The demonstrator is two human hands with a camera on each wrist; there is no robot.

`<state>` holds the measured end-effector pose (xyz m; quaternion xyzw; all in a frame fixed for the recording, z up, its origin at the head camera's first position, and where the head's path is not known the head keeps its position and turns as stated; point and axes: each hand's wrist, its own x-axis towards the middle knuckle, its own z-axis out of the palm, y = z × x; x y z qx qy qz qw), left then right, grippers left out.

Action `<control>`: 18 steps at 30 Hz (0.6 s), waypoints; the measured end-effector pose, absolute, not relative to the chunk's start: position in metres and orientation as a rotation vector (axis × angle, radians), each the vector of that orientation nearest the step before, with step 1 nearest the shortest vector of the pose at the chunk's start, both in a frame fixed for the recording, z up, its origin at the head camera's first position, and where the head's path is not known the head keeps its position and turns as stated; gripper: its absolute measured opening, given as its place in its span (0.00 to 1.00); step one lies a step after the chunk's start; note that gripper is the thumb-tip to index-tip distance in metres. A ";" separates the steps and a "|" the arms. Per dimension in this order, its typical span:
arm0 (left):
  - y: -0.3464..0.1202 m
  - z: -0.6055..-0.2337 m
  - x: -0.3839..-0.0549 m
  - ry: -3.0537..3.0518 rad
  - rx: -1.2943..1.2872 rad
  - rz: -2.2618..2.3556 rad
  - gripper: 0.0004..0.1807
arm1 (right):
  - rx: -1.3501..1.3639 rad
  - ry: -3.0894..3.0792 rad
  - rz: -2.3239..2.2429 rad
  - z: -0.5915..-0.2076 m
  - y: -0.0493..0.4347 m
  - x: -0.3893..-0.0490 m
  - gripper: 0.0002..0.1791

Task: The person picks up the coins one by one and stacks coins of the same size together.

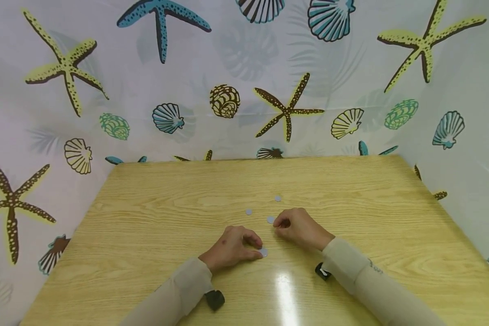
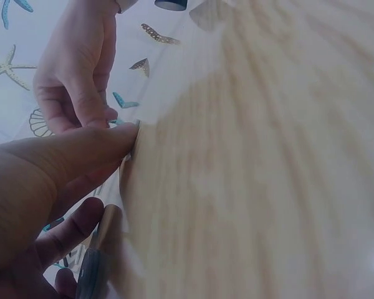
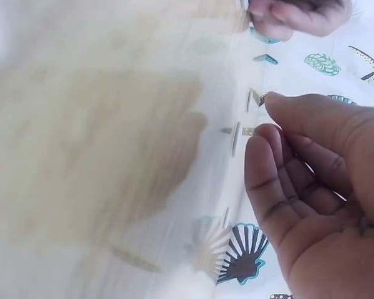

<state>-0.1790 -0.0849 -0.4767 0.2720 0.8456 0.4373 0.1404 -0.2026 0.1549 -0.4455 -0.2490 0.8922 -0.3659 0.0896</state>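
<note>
My left hand (image 1: 237, 246) is low over the table, thumb and fingers at the edges of a small pale disc (image 1: 263, 252) that lies flat. In the left wrist view the thumb tip touches this disc's thin edge (image 2: 136, 128). To the right, my right hand (image 1: 300, 228) has loosely bent fingers beside a second pale disc (image 1: 270, 220). A narrow gap parts the fingertips (image 3: 262, 146) from that disc (image 3: 236, 139) in the right wrist view, and nothing shows between them. Two smaller pale discs, one left (image 1: 249, 212) and one right (image 1: 278, 198), lie farther back.
Light wood-grain table (image 1: 167, 190) under both hands, glossy with a bright reflection near its front. A white cloth (image 1: 244, 59) printed with starfish and shells hangs behind it and at both sides. Dark devices sit at the left wrist (image 1: 215, 299) and right wrist (image 1: 322, 271).
</note>
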 end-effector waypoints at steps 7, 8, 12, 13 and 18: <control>-0.085 -0.478 -0.180 2.440 0.804 1.267 0.08 | -0.666 2.690 -1.087 -0.447 0.152 -0.216 0.04; -0.085 -0.478 -0.180 2.440 0.807 1.267 0.08 | -0.657 2.693 -1.082 -0.447 0.152 -0.218 0.04; -0.085 -0.479 -0.181 2.439 0.819 1.263 0.09 | -0.614 2.676 -1.074 -0.446 0.149 -0.225 0.08; -0.085 -0.479 -0.181 2.441 0.821 1.260 0.09 | -0.617 2.669 -1.069 -0.446 0.149 -0.226 0.08; -0.086 -0.478 -0.180 2.442 0.820 1.254 0.09 | -0.605 2.642 -1.062 -0.449 0.148 -0.233 0.12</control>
